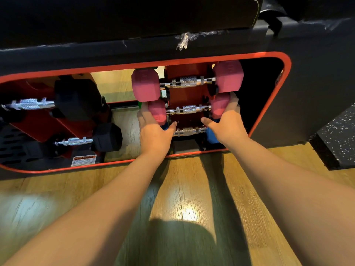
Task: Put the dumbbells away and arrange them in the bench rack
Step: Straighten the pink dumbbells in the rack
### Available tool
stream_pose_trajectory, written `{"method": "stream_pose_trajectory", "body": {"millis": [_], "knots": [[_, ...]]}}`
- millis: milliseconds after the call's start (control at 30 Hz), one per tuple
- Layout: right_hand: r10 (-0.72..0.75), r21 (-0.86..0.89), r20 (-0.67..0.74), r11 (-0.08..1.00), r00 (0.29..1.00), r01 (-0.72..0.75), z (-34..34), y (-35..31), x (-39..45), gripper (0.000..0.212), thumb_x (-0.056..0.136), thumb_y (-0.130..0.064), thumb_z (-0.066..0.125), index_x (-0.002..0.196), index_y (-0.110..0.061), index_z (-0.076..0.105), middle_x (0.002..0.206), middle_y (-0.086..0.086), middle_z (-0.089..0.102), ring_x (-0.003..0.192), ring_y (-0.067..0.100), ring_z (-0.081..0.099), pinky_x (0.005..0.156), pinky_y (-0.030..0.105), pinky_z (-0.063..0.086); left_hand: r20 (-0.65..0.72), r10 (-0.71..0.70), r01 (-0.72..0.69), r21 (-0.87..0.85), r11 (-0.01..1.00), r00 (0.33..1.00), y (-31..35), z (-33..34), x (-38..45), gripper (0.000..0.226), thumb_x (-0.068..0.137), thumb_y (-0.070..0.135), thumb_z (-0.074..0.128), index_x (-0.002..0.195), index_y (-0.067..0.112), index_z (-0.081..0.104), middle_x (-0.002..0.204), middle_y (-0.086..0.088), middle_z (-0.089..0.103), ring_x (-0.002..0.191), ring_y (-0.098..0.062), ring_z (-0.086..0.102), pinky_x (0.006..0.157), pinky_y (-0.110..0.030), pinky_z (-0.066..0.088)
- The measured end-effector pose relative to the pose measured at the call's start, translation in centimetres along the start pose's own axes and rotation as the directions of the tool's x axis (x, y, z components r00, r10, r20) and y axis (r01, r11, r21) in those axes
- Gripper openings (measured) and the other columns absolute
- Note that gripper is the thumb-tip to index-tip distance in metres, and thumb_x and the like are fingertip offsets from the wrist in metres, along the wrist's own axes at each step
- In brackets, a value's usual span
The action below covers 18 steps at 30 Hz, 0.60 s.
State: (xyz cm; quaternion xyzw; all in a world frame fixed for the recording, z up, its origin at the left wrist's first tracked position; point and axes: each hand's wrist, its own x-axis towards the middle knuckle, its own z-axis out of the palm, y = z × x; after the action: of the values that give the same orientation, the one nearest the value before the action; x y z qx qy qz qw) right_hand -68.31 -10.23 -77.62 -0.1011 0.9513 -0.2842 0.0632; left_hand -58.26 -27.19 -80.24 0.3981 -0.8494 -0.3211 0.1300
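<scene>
- Your two bare arms come first, reaching out over the wooden floor (184, 189) toward the bench rack (269, 116).
- Your left hand (153, 129) cups the left end of the small pink dumbbell (189, 109). Its fingers curl round that pink end and its thumb points in toward the middle.
- Your right hand (228, 121) cups the right end the same way. Its fingers reach up behind the pink end, and the fingertips touch the bottom of the big pink dumbbell (188, 81) above.
- So both hands hold one dumbbell, one hand on each end. Neither hand is nearer; they sit about level.
- The small pink dumbbell lies sideways, left to right, with its shiny bar between your thumbs. It sits in the middle spot of the red holder (187, 96).
- The big pink dumbbell lies the same way, just above it. A blue dumbbell (189, 131) lies the same way, just below it, partly hidden by your hands.
- Two black dumbbells (76, 100) rest in the rack well off to your left.
- I think the small pink one is almost home. You may only need to keep it flat and level so both ends settle together.
- I cannot tell if it already rests fully in its slot.
- Watch your right fingertips; they could get pinched under the big one.
</scene>
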Motion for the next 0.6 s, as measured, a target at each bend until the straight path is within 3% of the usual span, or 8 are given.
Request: {"method": "stream_pose_trajectory", "body": {"millis": [67, 167, 267, 367, 400, 467, 533, 600], "knots": [[0.049, -0.006, 0.043, 0.999, 0.998, -0.049, 0.1, 0.2, 0.3, 0.058, 0.082, -0.058, 0.07, 0.102, -0.023, 0.027, 0.099, 0.009, 0.031, 0.085, 0.022, 0.035, 0.048, 0.028, 0.023, 0.011, 0.003, -0.003, 0.025, 1.0, 1.0, 0.0, -0.1, 0.0, 0.085, 0.083, 0.061, 0.065, 0.127, -0.01, 0.051, 0.121, -0.032, 0.06, 0.102, -0.039, 0.064, 0.071, -0.041, 0.05], [0.055, 0.014, 0.047, 0.998, 0.997, -0.056, 0.0, 0.3, 0.5, 0.061, 0.08, -0.06, 0.071, 0.089, -0.03, 0.019, 0.098, 0.008, 0.03, 0.084, 0.021, 0.033, 0.046, 0.028, 0.017, -0.05, 0.074, -0.076, -0.053, 0.996, 0.996, 0.2, -0.3, -0.5, 0.093, 0.079, 0.052, 0.076, 0.145, 0.006, 0.03, 0.137, -0.022, 0.047, 0.106, -0.03, 0.06, 0.072, -0.029, 0.044], [0.044, -0.011, 0.051, 0.999, 0.998, -0.043, -0.1, 0.2, 0.4, 0.073, 0.077, -0.064, 0.072, 0.103, -0.02, 0.019, 0.1, 0.009, 0.028, 0.085, 0.021, 0.032, 0.046, 0.028, 0.016, -0.12, 0.132, -0.153, -0.192, 0.969, 0.984, 0.3, -0.5, -1.1, 0.109, 0.073, 0.042, 0.085, 0.153, 0.021, 0.014, 0.148, -0.011, 0.032, 0.121, -0.026, 0.049, 0.083, -0.025, 0.037], [0.043, -0.011, 0.021, 0.999, 0.999, -0.043, -0.2, -0.2, 0.1, 0.074, 0.073, -0.065, 0.074, 0.109, -0.015, 0.033, 0.1, 0.009, 0.036, 0.082, 0.021, 0.035, 0.046, 0.027, 0.021, -0.107, 0.127, -0.141, -0.142, 0.98, 0.986, 0.3, -0.4, -1.0, 0.11, 0.071, 0.054, 0.082, 0.151, 0.016, 0.019, 0.149, -0.014, 0.033, 0.115, -0.023, 0.051, 0.08, -0.026, 0.039], [0.03, -0.007, 0.006, 1.0, 1.0, -0.03, -0.3, -0.3, -0.2, 0.08, 0.073, -0.064, 0.075, 0.122, -0.011, 0.04, 0.106, 0.01, 0.042, 0.083, 0.021, 0.038, 0.047, 0.027, 0.027, -0.077, 0.105, -0.111, -0.08, 0.991, 0.991, 0.3, -0.6, -0.9, 0.108, 0.07, 0.063, 0.077, 0.149, 0.011, 0.025, 0.148, -0.016, 0.038, 0.109, -0.021, 0.054, 0.077, -0.027, 0.042], [-0.024, 0.0, -0.026, 1.0, 0.999, 0.024, -0.6, -0.3, -1.1, 0.1, 0.073, -0.06, 0.078, 0.142, -0.007, 0.029, 0.13, 0.017, 0.042, 0.098, 0.027, 0.05, 0.068, 0.035, 0.047, -0.005, 0.031, -0.031, 0.038, 0.999, 0.999, 0.4, -1.4, -0.8, 0.113, 0.066, 0.079, 0.067, 0.142, 0.0, 0.037, 0.141, -0.02, 0.048, 0.107, -0.024, 0.06, 0.073, -0.034, 0.05], [-0.051, 0.006, -0.021, 0.999, 0.998, 0.051, -1.4, -0.6, -2.7, 0.098, 0.074, -0.057, 0.079, 0.141, -0.008, 0.026, 0.139, 0.018, 0.035, 0.118, 0.04, 0.047, 0.091, 0.047, 0.047, 0.002, 0.0, 0.0, 0.076, 0.997, 1.0, 0.4, -2.8, -1.5, 0.111, 0.063, 0.083, 0.063, 0.132, -0.003, 0.047, 0.131, -0.02, 0.056, 0.11, -0.031, 0.061, 0.078, -0.043, 0.052], [-0.043, 0.019, 0.035, 0.999, 0.998, 0.043, -2.8, -0.9, -4.8, 0.096, 0.077, -0.054, 0.078, 0.143, -0.01, 0.024, 0.142, 0.017, 0.031, 0.125, 0.043, 0.042, 0.097, 0.052, 0.044, -0.009, 0.043, -0.043, 0.025, 0.999, 0.999, 0.4, -4.9, -3.1, 0.097, 0.065, 0.078, 0.067, 0.124, 0.003, 0.047, 0.126, -0.013, 0.051, 0.113, -0.03, 0.054, 0.084, -0.045, 0.051]]}}
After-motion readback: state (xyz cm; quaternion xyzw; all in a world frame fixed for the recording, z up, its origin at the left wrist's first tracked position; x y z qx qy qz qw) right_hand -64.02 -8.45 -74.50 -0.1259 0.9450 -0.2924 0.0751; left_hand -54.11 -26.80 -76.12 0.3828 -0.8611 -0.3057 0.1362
